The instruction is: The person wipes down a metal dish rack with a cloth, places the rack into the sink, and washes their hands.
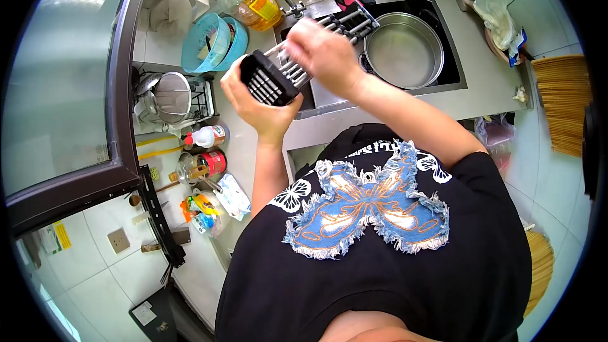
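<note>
One metal-barred rack [292, 71] is slanting across the upper middle of the frame, above the bench [491, 85]. Our left hand [263, 111] is clasping its black lower end. We are curling our blurred right hand [324, 52] over the bars, but cannot tell whether it is gripping. A round pan [405, 50] is sitting upper right, an oil bottle [259, 9] standing upper left.

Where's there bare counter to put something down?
Right of the pot, bare counter runs toward the plastic bags. A narrower patch lies between your left forearm and the red-capped bottle. It's crowded around the blue basins, oil bottle and mesh strainer.
</note>
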Tool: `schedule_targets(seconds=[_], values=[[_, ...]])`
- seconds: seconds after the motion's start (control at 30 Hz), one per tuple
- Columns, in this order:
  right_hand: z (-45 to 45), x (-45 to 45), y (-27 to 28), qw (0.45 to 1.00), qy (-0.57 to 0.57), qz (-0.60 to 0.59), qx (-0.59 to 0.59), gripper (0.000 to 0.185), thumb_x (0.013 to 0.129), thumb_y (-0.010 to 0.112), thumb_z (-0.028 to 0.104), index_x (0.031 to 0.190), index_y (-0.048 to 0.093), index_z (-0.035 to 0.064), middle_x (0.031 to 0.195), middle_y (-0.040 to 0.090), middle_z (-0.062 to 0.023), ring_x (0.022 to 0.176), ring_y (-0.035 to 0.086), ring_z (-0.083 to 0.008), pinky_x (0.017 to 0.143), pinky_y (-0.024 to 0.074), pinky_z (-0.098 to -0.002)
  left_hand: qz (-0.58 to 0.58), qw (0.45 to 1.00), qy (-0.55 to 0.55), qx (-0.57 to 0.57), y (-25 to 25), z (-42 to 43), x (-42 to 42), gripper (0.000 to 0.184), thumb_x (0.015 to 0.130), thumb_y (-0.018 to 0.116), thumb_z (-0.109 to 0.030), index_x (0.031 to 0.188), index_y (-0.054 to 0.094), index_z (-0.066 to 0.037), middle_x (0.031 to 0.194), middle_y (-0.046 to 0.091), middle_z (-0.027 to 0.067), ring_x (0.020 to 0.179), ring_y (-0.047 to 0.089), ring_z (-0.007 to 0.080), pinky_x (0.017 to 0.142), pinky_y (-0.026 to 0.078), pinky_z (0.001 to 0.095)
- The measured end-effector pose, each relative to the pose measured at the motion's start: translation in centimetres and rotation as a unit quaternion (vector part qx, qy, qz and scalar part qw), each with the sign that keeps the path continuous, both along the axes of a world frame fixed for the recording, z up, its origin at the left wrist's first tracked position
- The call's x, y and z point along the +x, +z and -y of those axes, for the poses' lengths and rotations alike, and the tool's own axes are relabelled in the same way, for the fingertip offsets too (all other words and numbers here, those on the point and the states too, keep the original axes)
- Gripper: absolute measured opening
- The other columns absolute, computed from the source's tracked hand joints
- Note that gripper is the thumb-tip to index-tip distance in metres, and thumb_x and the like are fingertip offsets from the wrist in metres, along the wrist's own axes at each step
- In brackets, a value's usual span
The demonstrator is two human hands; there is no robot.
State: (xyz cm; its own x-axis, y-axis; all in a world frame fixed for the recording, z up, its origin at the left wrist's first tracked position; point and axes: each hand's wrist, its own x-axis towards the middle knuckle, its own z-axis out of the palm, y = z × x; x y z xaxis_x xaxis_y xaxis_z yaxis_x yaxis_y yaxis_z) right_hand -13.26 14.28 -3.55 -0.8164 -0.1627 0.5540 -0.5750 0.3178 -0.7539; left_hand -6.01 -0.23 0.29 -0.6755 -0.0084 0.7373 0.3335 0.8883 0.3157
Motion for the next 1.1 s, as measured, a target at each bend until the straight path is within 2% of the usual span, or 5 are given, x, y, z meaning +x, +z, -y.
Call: schedule_targets(seconds=[0.37, 0.57, 0.73, 1.0, 1.1], values=[[-0.5, -2.2, -1.2, 0.995, -0.020, -0.060, 0.075, 0.015, 0.096, 0.062, 0.024, 0.094, 0.058, 0.0093, 0.093, 0.059, -0.0118, 0.078, 0.067, -0.0313, 0.064, 0.0571, -0.0397, -0.008, 1.000, 0.030, 0.004, -0.6, 1.4, 0.5, 0.096, 0.050, 0.083, -0.027, 0.134, 0.047, 0.002, 0.118, 0.053, 0.0183, 0.111, 0.053, 0.0390, 0.100, 0.042, 0.0476], [-3.1, -3.4, -0.2, 0.975, -0.015, 0.070, -0.212, 0.017, 0.096, 0.062, 0.018, 0.095, 0.069, 0.0021, 0.089, 0.066, -0.0159, 0.079, 0.065, -0.0338, 0.073, 0.0519, -0.0420, -0.019, 0.996, 0.081, 0.012, -1.0, 1.4, -0.9, 0.092, 0.053, 0.086, -0.023, 0.133, 0.048, 0.002, 0.117, 0.053, 0.0182, 0.112, 0.052, 0.0384, 0.101, 0.041, 0.0477], [1.5, 2.2, 0.9, 0.983, 0.112, -0.040, -0.140, 0.013, 0.095, 0.062, 0.012, 0.103, 0.065, 0.0029, 0.098, 0.057, -0.0138, 0.096, 0.060, -0.0313, 0.078, 0.0521, -0.0385, -0.051, 0.992, 0.105, 0.040, -1.4, 0.8, -2.2, 0.090, 0.051, 0.084, -0.019, 0.130, 0.048, 0.003, 0.112, 0.053, 0.0177, 0.106, 0.052, 0.0382, 0.095, 0.044, 0.0471], [1.8, 2.7, 0.7, 0.987, 0.094, -0.067, -0.110, 0.029, 0.088, 0.067, 0.005, 0.116, 0.066, 0.0106, 0.088, 0.053, -0.0084, 0.078, 0.061, -0.0265, 0.067, 0.0525, -0.0379, -0.058, 0.987, 0.123, 0.087, -2.3, 0.8, -2.1, 0.090, 0.055, 0.086, -0.019, 0.132, 0.047, 0.005, 0.117, 0.054, 0.0193, 0.108, 0.054, 0.0394, 0.098, 0.042, 0.0485], [0.4, -0.2, -0.7, 0.992, 0.055, -0.111, -0.017, 0.028, 0.086, 0.066, 0.008, 0.114, 0.065, 0.0150, 0.092, 0.057, -0.0077, 0.081, 0.066, -0.0269, 0.069, 0.0564, -0.0376, -0.017, 0.979, 0.115, 0.168, -2.3, 1.7, -1.4, 0.080, 0.063, 0.080, 0.001, 0.135, 0.044, 0.004, 0.125, 0.056, 0.0149, 0.115, 0.056, 0.0256, 0.106, 0.042, 0.0373]])
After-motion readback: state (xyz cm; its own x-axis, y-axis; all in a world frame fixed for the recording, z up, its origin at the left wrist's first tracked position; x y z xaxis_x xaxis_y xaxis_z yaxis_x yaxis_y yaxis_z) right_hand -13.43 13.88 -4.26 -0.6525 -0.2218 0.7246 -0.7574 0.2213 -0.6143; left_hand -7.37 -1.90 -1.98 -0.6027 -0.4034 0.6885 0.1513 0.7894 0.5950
